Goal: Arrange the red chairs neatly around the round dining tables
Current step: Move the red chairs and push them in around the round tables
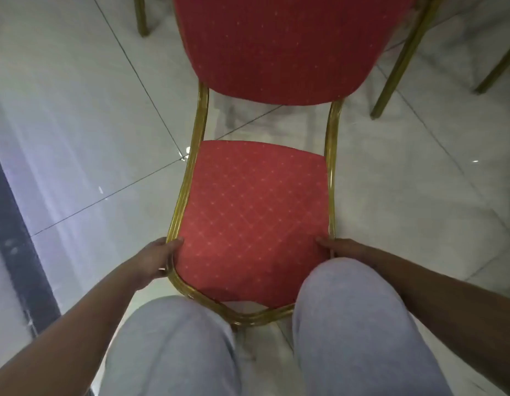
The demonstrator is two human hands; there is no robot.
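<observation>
- Hands hold one red chair (256,207) by the front of its seat, one on each side.
- The left hand (159,258) is wrapped around the gold frame (188,178) at the left front corner, with the thumb on the red cushion.
- The right hand (338,248) grips the right front corner. Its thumb lies on the cushion too, but the knee (342,284) hides most of the fingers.
- The chair sits right in front of the person, its back pointing away and its front edge between the two knees.
- It looks tipped or lifted a little, but I cannot tell if its legs touch the tiled floor (76,115).
- Gold legs of other chairs (402,58) show near the top. No round table can be seen.
- To do this step well, I think both hands should pull or push evenly, so the chair does not twist.
- Keep the grip tight on the metal, not just the soft cushion.
- Lift it a bit so the legs do not scrape the shiny floor.
- Watch the other chair legs close by, so nothing bumps.
- Set it down straight, facing its table.
</observation>
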